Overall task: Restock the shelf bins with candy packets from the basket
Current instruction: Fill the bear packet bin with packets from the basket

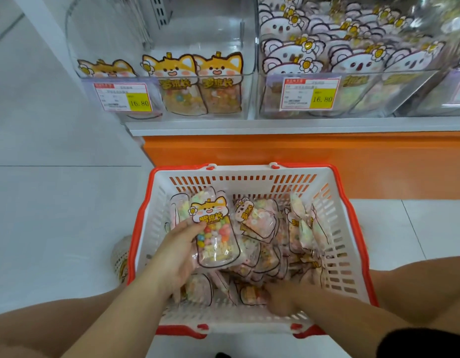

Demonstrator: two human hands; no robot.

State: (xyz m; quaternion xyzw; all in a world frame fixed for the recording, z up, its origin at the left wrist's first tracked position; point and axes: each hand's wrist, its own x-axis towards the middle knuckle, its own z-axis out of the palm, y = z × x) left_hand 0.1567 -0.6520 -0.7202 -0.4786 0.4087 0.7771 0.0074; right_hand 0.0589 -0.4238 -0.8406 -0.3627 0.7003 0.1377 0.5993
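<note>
Left hand (177, 251): fingers and thumb clamped on 1 fox-face candy packet (216, 233), held upright and face-up above the pile inside the basket (249, 187).
Right hand (283, 298): down among the loose packets (260, 223) toward the basket's near right side. It is blurred, so I cannot tell whether it grips anything.
Basket: white lattice walls and a red rim, standing on the pale tiled floor (56, 215) just in front of the orange shelf base (301, 156).
Left bin (211, 34): clear plastic, with 3 fox packets (220, 83) standing against its front wall.
Right bin (417, 86): clear plastic, packed with upright koala-face packets (352, 60).
Price tags (123, 96): 1 on each bin front, both reading 16.80.
</note>
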